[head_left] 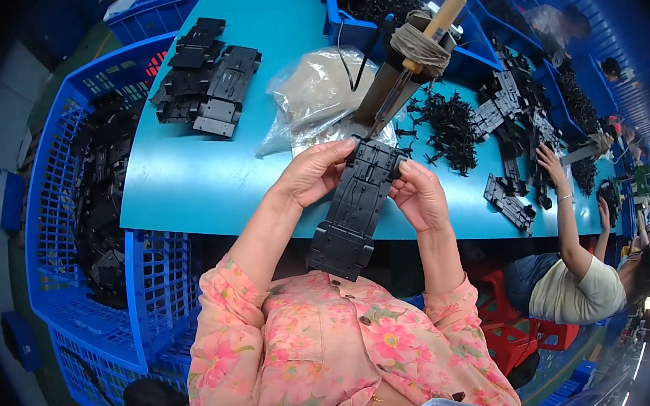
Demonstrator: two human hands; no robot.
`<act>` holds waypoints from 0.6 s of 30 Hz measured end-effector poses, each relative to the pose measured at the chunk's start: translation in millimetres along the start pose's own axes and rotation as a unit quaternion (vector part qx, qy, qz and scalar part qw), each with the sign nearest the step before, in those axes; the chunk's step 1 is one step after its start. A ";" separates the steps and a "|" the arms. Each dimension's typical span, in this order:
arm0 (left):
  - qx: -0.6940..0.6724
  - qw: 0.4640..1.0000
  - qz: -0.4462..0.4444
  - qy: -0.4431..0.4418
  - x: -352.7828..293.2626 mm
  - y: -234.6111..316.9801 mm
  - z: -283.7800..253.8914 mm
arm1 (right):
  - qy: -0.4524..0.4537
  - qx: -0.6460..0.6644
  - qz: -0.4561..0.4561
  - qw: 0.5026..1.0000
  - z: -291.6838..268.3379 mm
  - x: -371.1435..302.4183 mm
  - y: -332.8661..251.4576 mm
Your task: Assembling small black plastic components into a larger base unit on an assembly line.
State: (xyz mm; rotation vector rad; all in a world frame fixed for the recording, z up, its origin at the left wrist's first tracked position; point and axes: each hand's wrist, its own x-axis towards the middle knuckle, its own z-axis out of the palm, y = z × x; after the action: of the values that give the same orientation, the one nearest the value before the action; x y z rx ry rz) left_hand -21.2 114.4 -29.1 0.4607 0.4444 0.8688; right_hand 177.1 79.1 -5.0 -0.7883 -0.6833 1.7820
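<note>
1. Head view, item held: I log 1 long black plastic chassis plate (355, 209), tilted, its far end up near the table edge and its near end hanging over the lap of the floral blouse (338, 342). It is off the teal table (182, 185), carried wholly by the hands.

2. Head view, risk: as I judge it, the near end hangs free below both grips, so a slackened pinch could let the plate swing or drop to the lap. The soldering tool (405, 62), with its cord-wrapped wooden handle, stands with its metal tip just above the plate's far end; I judge that a fingertip straying up there could touch it.

3. Head view, left hand (314, 174): fingers curled narrow, clasping the plate's upper left edge, fingertips at the top corner.

4. Head view, right hand (418, 194): fingers closed on the upper right edge, thumb pressed to the rim.

5. Head view, surroundings: loose black clips (450, 124) lie right of the hands, a clear plastic bag (314, 94) behind them, stacked black plates (207, 77) far left, a blue crate (87, 249) beside the table. A co-worker's hand (549, 159) works well apart at right.
</note>
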 end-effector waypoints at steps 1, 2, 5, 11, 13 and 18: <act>0.000 1.000 0.000 0.004 -0.6 -0.2 -0.5 | -0.001 0.001 0.000 1.000 0.1 0.1 0.3; 0.000 1.000 -0.001 0.006 -0.7 -0.3 -0.4 | 0.000 0.001 0.000 1.000 0.5 -0.1 0.3; -0.001 1.000 -0.005 0.008 -2.1 0.4 0.5 | -0.001 0.004 0.000 1.000 0.8 -0.4 0.7; 0.006 1.000 -0.005 0.014 -1.6 0.3 1.5 | 0.004 0.005 0.004 1.000 -0.2 -0.7 -0.2; 0.007 1.000 -0.006 0.014 -0.5 0.0 0.9 | 0.006 0.000 0.006 1.000 -0.2 -1.1 -0.8; 0.004 1.000 -0.005 0.001 0.0 -0.1 -1.3 | 0.001 0.001 0.004 1.000 1.2 -0.8 -0.7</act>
State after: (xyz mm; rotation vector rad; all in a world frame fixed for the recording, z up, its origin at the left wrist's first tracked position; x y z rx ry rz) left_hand -21.9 114.5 -30.3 0.4646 0.4511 0.8588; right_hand 176.8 78.5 -3.5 -0.7911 -0.6775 1.7888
